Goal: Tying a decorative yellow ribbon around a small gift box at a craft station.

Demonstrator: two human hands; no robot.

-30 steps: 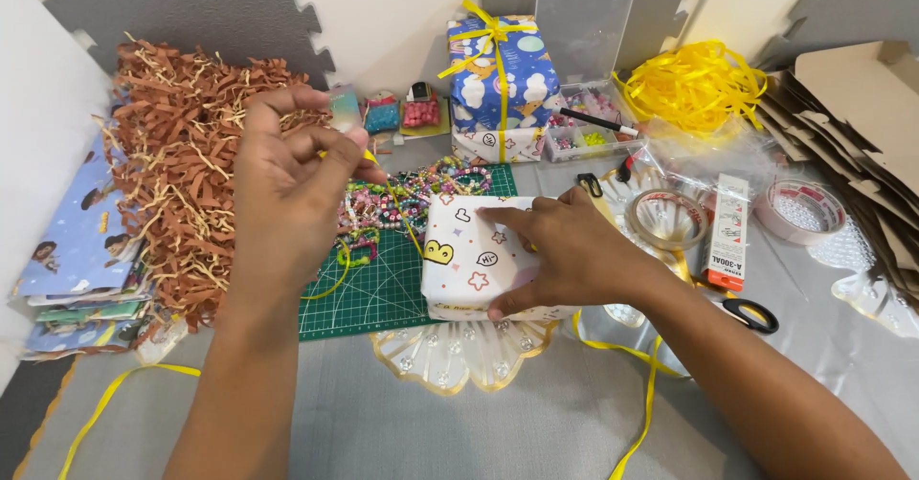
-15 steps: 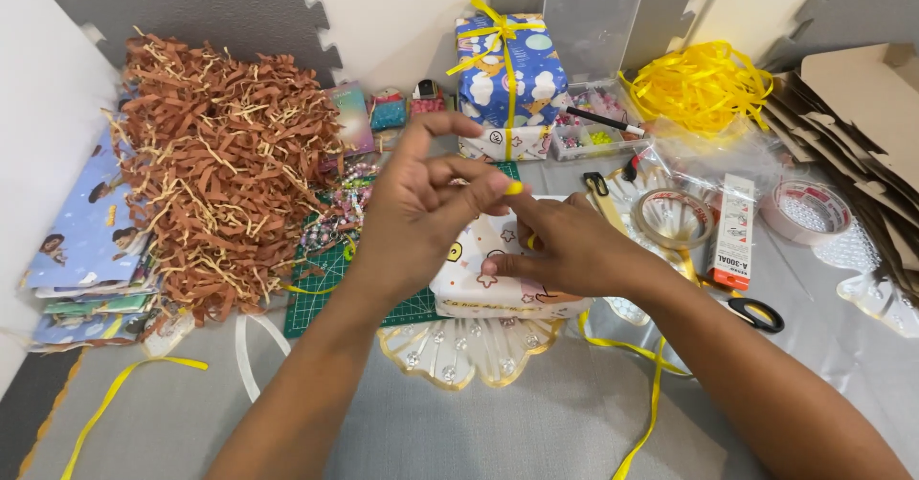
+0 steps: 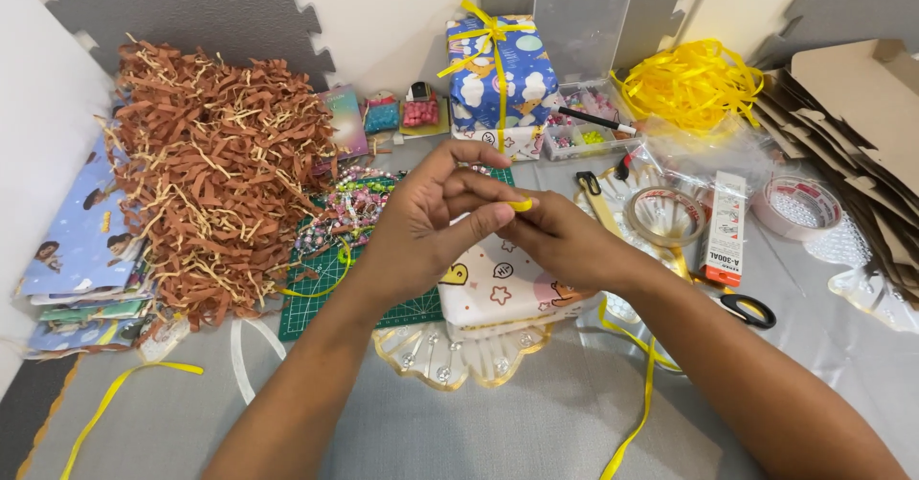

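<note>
The work lay on a grey mat (image 3: 479, 423), backed along the top of the frame by grey and cream foam tiles (image 3: 191, 1).

At the far left sat a stack of printed paper (image 3: 77, 241), then a heap of brown paper shred (image 3: 211, 164). A loose yellow strip (image 3: 124, 389) trailed across the lower left. A green cutting mat (image 3: 325, 293) lay near centre with beads (image 3: 354, 202) on it.

In the middle, the left hand (image 3: 426, 231) pinched the end of a yellow ribbon (image 3: 521, 205) between thumb and fingers. The right hand (image 3: 565, 245) met it, fingertips closed on the same ribbon end. Both hovered over a white wrapped box (image 3: 503, 293), hiding much of its top; the box sat on a clear gold-edged tray (image 3: 450, 360).

Upper centre stood a blue wrapped box (image 3: 498, 73) tied in yellow, beside an open clear case (image 3: 584, 35). To the right came tape rolls (image 3: 670, 214), a ribbon tangle (image 3: 694, 78), scissors (image 3: 747, 310), and flat cardboard (image 3: 852, 107) at the right edge.
</note>
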